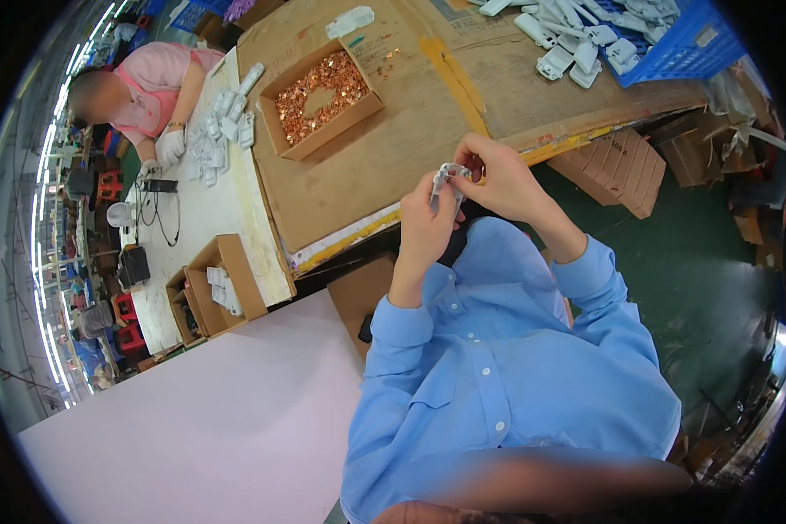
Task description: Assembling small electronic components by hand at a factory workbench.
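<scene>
Close to the table's near edge, my left hand (424, 229) is closed round a small white plastic housing (446, 175), gripping it between thumb and fingers. My right hand (505, 181) meets the housing from the other side, thumb and fingers pinched at its upper end. Whatever small piece those right fingertips hold is hidden. Beyond my hands, a cardboard box (371, 105) full of small copper-coloured metal pieces (304, 124) stands on the cardboard-covered table (341, 206).
A blue crate (686, 48) spills white plastic housings (582, 54) at the far right. To the left, a person in pink (162, 74) with white gloves works beside more white parts (227, 118). Open cartons (227, 284) stand nearer me, and a brown carton (616, 170) sits under the table.
</scene>
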The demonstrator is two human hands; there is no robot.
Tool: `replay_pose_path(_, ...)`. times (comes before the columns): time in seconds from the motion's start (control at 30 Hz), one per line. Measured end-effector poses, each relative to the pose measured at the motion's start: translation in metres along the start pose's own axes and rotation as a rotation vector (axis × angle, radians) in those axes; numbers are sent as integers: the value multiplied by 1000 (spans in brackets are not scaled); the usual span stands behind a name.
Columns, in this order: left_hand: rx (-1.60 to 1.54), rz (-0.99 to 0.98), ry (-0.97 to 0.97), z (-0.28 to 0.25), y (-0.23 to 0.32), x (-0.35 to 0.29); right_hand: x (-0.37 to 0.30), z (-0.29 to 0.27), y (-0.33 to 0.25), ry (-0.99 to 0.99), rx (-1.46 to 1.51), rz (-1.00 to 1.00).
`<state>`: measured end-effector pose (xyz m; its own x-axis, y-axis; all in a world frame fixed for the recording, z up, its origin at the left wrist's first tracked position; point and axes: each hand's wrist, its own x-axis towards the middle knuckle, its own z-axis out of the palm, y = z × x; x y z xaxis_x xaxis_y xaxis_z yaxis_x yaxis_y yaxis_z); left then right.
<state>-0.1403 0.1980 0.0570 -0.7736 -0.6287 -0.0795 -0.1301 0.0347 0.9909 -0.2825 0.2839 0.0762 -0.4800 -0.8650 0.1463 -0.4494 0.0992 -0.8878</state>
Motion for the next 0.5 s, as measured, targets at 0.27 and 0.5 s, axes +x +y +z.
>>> replay_pose_path(0.27,33,19,-29,1,-4,1,1,-4,4,-76,-35,37)
replay_pose_path(0.5,100,43,42,3,-7,4,5,3,5,-34,-72,-16)
